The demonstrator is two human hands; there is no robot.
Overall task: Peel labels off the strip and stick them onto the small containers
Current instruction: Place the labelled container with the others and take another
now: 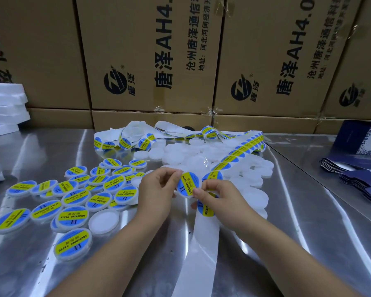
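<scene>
The table (51, 151) is made of sheet metal, polished to a streaky mirror gloss; the small containers (104, 220) are moulded in translucent white plastic, smooth and faintly shiny; the labels (187, 184) are printed glossy in blue and yellow; the strip (201, 243) is formed of smooth white backing paper with a waxy sheen; the boxes (137, 50) are made of matt brown cardboard, sealed with glossy clear tape (211, 111); the white blocks (4, 103) are seen as matt foam.

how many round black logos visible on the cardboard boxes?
3 logos: one on the middle box, one on the box to its right, one at the far right edge. More may lie out of frame.
</scene>
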